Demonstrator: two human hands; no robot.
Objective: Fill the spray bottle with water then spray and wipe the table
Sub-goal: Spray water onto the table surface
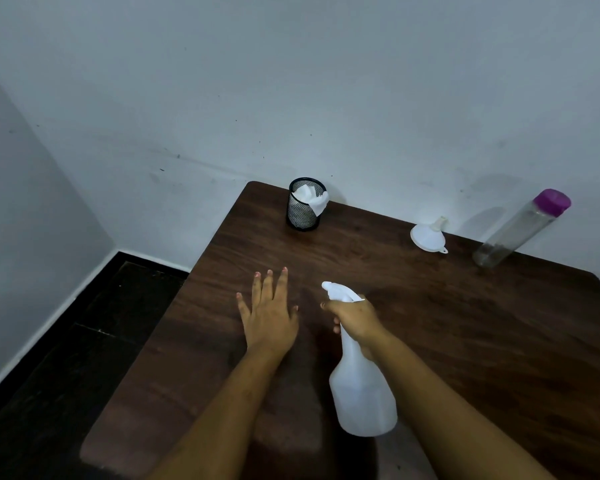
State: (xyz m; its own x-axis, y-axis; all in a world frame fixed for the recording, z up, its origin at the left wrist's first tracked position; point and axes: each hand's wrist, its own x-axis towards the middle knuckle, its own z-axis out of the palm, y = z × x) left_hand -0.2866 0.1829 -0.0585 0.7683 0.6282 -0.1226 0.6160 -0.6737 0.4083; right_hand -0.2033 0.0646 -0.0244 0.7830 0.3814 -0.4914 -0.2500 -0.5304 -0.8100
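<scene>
Right hand point(355, 315) grips translucent white plastic spray bottle point(362, 389) at frame centre, apparently spraying; left hand point(269, 313) flat, fingers spread, on dark wooden table point(465, 323); filling looks done; wiping remains.

Dark wood-grain table point(465, 341). Carries a black mesh cup point(303, 213) at the far left corner (white tissue point(310, 197) stuffed inside), a white funnel point(426, 235) tipped on its side near the far edge, and a clear purple-capped bottle point(516, 233), seemingly upright, at far right.
</scene>
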